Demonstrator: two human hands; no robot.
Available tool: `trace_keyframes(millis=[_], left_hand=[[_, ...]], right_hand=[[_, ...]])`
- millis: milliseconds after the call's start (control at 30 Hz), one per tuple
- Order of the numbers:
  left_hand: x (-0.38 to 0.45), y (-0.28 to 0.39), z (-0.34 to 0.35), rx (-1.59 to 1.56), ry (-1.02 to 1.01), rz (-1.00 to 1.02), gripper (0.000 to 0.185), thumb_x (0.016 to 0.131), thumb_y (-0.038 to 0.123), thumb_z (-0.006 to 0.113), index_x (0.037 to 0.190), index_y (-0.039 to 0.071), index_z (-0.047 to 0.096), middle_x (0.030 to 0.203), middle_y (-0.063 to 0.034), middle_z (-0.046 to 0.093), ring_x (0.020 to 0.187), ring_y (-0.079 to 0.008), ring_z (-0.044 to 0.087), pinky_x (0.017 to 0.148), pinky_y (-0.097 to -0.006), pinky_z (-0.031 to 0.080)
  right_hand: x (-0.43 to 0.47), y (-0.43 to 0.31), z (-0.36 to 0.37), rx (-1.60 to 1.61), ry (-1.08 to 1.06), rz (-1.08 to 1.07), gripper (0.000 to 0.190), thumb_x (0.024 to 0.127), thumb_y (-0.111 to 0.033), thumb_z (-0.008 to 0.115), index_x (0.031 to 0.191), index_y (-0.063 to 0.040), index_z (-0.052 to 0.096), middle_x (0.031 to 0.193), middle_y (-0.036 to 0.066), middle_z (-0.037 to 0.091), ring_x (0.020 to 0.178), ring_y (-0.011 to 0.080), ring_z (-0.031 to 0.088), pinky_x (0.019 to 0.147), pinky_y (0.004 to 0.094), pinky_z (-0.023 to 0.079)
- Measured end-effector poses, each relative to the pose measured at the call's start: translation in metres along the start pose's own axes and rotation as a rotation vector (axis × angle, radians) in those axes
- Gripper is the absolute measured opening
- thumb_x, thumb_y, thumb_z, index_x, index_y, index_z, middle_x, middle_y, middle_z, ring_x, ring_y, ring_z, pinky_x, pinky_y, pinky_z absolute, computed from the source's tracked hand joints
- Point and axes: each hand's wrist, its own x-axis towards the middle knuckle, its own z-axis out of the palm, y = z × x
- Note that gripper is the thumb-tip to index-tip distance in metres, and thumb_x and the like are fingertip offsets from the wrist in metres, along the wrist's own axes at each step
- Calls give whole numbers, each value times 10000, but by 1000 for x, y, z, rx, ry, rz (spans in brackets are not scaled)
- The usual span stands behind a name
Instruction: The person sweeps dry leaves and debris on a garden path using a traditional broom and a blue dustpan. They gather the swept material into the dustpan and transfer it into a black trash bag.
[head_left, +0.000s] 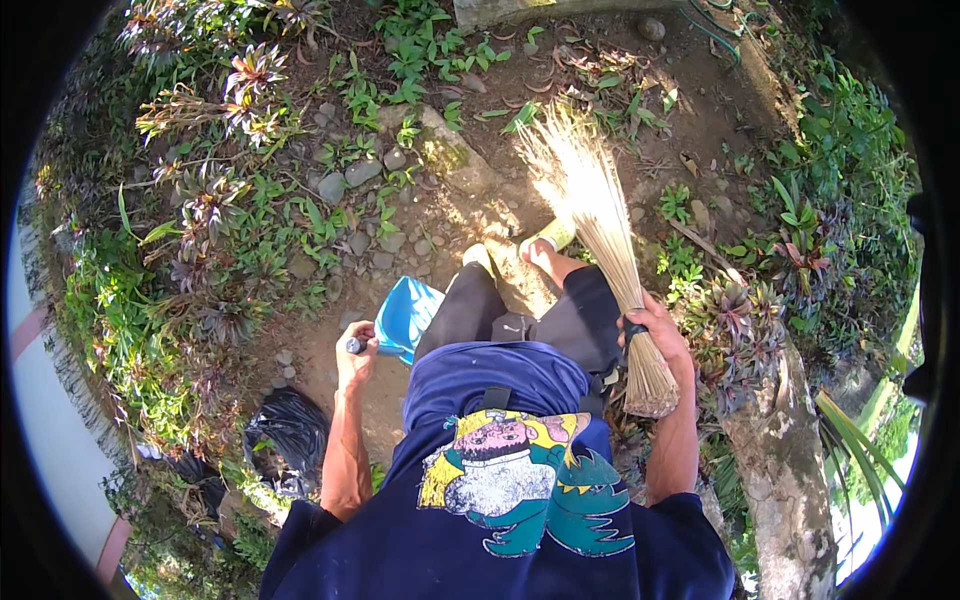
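Observation:
My left hand (357, 355) is closed around the handle of a blue plastic dustpan (406, 319), whose pan lies beside my left thigh. Its dark handle end pokes out of my fist. In my right hand (655, 328) is a stick broom (589, 202) of thin pale bristles, gripped at the dark binding near its bundled butt end. The bristles fan out past my right foot, over the soil and leaf litter; whether they touch the ground I cannot tell.
A black plastic bag (289, 435) stands to my left with leaves in it. Stones (363, 172) and low plants lie ahead on the left, near a mossy rock (454, 154). A tree trunk (780, 465) rises at my right; a concrete edge (555, 9) and green hose (712, 34) are farther ahead.

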Motion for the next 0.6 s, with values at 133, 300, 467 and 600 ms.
trace_keyframes(millis=[133, 300, 467, 600], left_hand=[[-20, -35, -10, -16, 49, -93, 335, 811, -105, 661, 1118, 27, 681, 949, -11, 662, 842, -94, 614, 791, -254, 523], [-59, -69, -14, 64, 27, -129, 325, 809, -82, 659, 1113, 30, 685, 927, -12, 654, 828, -92, 605, 773, -251, 520], [-73, -63, -22, 121, -20, -173, 315, 779, -75, 656, 1068, 44, 692, 904, -14, 662, 807, -109, 608, 754, -261, 517], [-77, -73, -33, 66, 28, -179, 311, 783, -81, 653, 1065, 45, 693, 906, -5, 660, 804, -98, 598, 752, -258, 511]], right_hand=[[10, 15, 14, -170, -2, 186, 595, 944, -123, 633, 1514, -100, 466, 926, 86, 663, 683, 194, 690, 624, 335, 595], [58, 45, 7, -267, -102, 427, 477, 947, -136, 654, 1398, -40, 532, 918, 103, 673, 651, 199, 697, 591, 346, 599], [120, 45, -19, -480, -5, 338, 495, 906, -141, 694, 1369, -25, 563, 904, 120, 689, 655, 219, 718, 562, 359, 610], [77, 39, -15, -454, 44, 138, 459, 896, -160, 685, 1331, -29, 614, 872, 80, 689, 653, 178, 698, 594, 319, 589]])
